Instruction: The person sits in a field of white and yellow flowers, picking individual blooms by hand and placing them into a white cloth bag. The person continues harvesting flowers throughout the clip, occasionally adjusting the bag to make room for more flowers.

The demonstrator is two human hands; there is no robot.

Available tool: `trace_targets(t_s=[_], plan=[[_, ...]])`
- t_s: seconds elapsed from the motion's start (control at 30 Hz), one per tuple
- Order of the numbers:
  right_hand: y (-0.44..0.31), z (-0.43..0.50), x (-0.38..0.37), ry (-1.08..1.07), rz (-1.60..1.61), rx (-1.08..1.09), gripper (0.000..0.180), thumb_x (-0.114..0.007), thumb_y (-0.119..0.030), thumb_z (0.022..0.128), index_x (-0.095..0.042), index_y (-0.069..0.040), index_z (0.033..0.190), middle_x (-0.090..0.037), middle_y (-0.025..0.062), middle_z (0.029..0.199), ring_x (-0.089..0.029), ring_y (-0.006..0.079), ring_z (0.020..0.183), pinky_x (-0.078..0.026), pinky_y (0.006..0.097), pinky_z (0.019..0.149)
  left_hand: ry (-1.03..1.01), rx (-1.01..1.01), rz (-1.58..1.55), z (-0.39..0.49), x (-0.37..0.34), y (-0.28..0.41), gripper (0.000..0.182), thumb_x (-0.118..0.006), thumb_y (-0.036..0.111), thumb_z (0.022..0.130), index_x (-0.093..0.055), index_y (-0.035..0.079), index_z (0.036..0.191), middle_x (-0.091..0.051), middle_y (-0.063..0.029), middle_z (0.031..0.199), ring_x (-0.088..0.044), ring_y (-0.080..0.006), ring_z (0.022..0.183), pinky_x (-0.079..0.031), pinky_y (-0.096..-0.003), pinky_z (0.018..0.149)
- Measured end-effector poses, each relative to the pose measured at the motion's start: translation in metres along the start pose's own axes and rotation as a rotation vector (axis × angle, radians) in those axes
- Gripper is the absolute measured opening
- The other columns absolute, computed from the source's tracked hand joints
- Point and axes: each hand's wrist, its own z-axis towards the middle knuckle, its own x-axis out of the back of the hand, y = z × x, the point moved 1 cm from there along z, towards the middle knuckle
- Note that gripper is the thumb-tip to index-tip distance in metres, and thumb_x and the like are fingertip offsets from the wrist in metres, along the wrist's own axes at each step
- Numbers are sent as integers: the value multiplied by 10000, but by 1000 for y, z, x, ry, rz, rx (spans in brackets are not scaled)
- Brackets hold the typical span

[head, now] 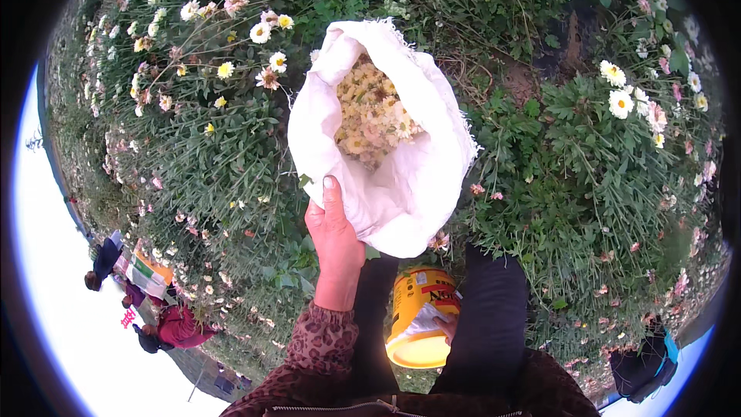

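Observation:
My left hand [334,231] grips the near rim of a white woven sack [399,208], with the thumb on the outside of the rolled edge. The sack's mouth faces me and its torn rim is frayed. Picked chrysanthemum heads [373,113], yellow, cream and pinkish, lie inside. Between my dark trouser legs is a yellow plastic bucket [399,307] that bears printed writing. A finger-like patch and a white shape show on its side; they may be part of the print. I see no right arm leading there, and my right hand is not plainly in view.
Flowering chrysanthemum plants [226,121] stand thick on both sides, with bare soil [521,81] ahead. Several people are at the left, one in a red top [179,327]. A dark item with blue trim [645,362] sits at the lower right.

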Motion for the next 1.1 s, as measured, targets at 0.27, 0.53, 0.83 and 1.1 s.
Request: trace_targets(t_s=[0.27, 0.53, 0.83, 1.1], plan=[[34, -111, 56, 304, 352, -157, 717, -741, -254, 804, -467, -115, 1451, -545, 242, 1296, -534, 438, 1186, -493, 464, 948, -127, -122, 141, -49, -50, 120, 402, -467, 241, 1096, -580, -77, 1314, -662, -137, 1263, -644, -196, 1134, -498, -335, 998], [105, -280, 170, 647, 612, -421, 648, -725, -255, 823, -490, -96, 1406, -566, 229, 1255, -556, 421, 1132, -503, 454, 916, -200, -283, 68, -73, -185, 265, 365, -472, 238, 1092, -604, -58, 1260, -683, -137, 1214, -676, -200, 1077, -550, -331, 929], [154, -473, 278, 1065, 705, -783, 574, -706, -255, 845, -517, -75, 1356, -591, 215, 1209, -580, 400, 1072, -515, 443, 879, -387, -337, -195, -9, -304, 415, 418, -484, 320, 1081, -571, -29, 1295, -656, -154, 1284, -648, -289, 1158, -512, -453, 1029], [85, -530, 402, 1229, 666, -903, 511, -690, -256, 864, -540, -56, 1311, -612, 202, 1168, -601, 383, 1018, -525, 433, 847, -531, -509, -249, 149, -382, 448, 342, -457, 242, 1090, -564, -51, 1231, -642, -157, 1243, -659, -260, 1093, -553, -414, 943]])
